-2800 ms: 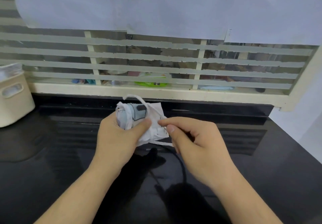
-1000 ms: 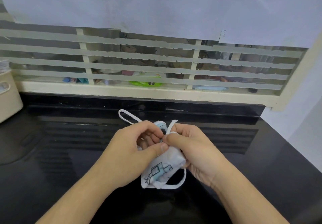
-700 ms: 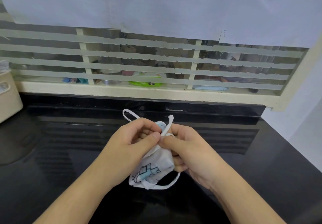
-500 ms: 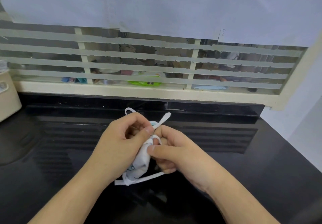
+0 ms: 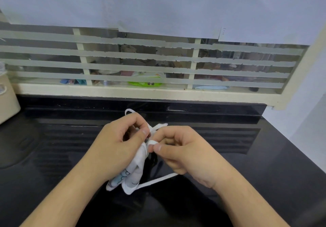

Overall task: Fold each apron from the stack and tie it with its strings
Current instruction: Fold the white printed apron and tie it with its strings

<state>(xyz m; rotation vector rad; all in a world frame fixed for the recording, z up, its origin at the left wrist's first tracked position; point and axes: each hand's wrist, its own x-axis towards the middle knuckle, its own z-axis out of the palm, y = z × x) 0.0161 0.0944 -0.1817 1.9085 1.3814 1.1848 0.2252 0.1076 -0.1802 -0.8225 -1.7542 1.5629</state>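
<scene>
A small folded white apron (image 5: 131,174) with a blue cartoon print hangs bundled above the black counter (image 5: 264,165). My left hand (image 5: 116,147) grips the top of the bundle, thumb pressed beside the string. My right hand (image 5: 185,150) pinches a white apron string (image 5: 155,181) between thumb and forefinger near the bundle's top. That string loops down under the right hand to the bundle's lower end. Another string loop (image 5: 129,111) sticks up behind the left hand's fingers. The knot area is hidden between my fingers.
A cream plastic container (image 5: 8,99) stands at the counter's far left. A cream window ledge (image 5: 141,92) with striped glass runs behind the counter. A white wall meets the counter's right side.
The bundle has turned from lying sideways in my left hand to hanging downward. My right hand has shifted its pinch on the string near the top, and the lower loop stretches out to the right.
</scene>
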